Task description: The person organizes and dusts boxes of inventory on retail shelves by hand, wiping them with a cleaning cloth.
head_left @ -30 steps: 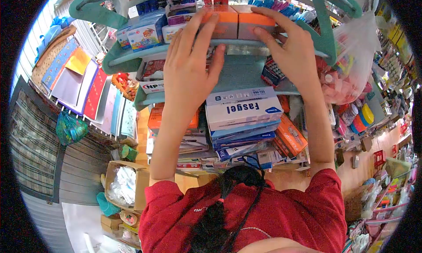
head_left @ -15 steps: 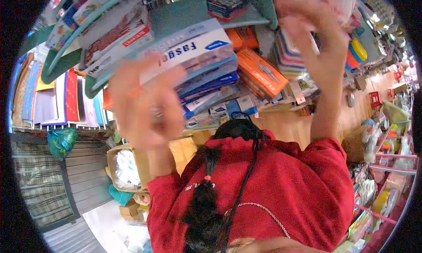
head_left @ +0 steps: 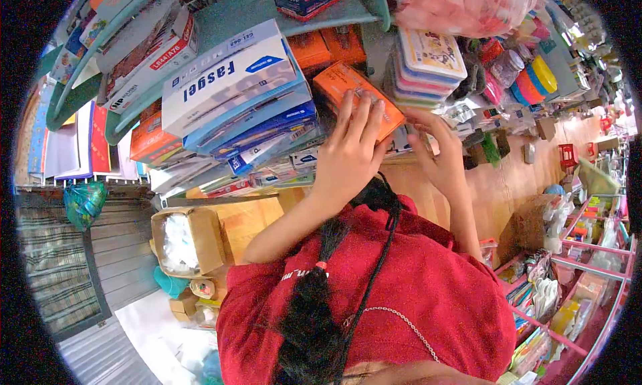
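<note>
Fingers of the L hand [head_left: 351, 148] are laid, slightly spread, over the top of the orange box [head_left: 334, 83]; if they really grip it, I cannot tell. The R hand [head_left: 438, 148] is at the near R end of this box, w/ thumb and index finger held apart and a gap btwn them; whether these fingers press on the box is not clear. The orange box is placed to the R of the white Fasgel box [head_left: 224, 77], and it lies obliquely, w/ its near end pointing away from it. Directly under the Fasgel box is a pile of blue boxes [head_left: 267, 129]. Just R of the Fasgel box, behind the held one, are other orange boxes [head_left: 309, 51]. Farther R of it stands a layered stack [head_left: 428, 61], white on top, w/ blue & pink edges. Above the Fasgel box, to the R, a dark NP box [head_left: 307, 4] sits on the green shelf [head_left: 358, 11]; to the upper L of it is a box marked LR44/A76 [head_left: 167, 54]. Well below the Fasgel box, approx. to the L, is a cardboard box [head_left: 208, 244] w/ white stuff inside.
</note>
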{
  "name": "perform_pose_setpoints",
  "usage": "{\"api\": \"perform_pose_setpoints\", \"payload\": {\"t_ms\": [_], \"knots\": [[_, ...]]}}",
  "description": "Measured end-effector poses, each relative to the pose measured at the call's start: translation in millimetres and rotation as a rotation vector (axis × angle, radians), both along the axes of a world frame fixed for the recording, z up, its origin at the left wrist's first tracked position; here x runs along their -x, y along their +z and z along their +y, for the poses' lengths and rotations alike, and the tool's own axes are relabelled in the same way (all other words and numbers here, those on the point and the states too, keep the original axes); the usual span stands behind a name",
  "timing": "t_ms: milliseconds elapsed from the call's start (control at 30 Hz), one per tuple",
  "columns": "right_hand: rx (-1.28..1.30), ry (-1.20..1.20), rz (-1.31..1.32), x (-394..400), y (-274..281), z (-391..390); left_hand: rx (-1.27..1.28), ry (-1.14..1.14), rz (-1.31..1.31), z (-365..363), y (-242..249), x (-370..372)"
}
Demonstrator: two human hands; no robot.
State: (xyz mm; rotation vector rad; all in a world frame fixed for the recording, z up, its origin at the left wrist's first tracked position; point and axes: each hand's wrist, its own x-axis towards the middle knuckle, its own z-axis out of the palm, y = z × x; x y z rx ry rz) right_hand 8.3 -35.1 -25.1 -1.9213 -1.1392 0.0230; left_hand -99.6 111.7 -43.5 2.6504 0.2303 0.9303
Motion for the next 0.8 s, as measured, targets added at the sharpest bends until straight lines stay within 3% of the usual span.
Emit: {"api": "perform_pose_setpoints", "payload": {"t_ms": [333,400,467,567,633,733,800], "knots": [[-0.001,0.183,-0.021,-9.5,9.7,4.4,0.055,-0.192,0.002,-0.3,23.4,18.9],[-0.032,0.149,-0.153,-6.7,12.9,-7.3,0.070,-0.303,0.011,-2.8,39.7,28.7],[0.031,0.125,-0.089,15.7,49.4,-26.4,-0.019,-0.388,-0.040,-4.8,65.4,38.9],[-0.208,0.227,-0.321,25.6,87.9,-31.4,-0.194,-0.412,-0.110,-7.7,113.6,52.6],[-0.388,0.255,-0.341,24.5,102.1,-20.6,-0.317,-0.409,-0.169,-1.2,140.3,54.9],[-0.548,0.177,-0.434,22.0,130.9,8.8,-0.372,-0.399,-0.274,19.0,179.5,48.8],[-0.622,0.102,-0.514,12.5,148.5,39.9,-0.281,-0.427,-0.346,41.4,202.2,41.7]]}}
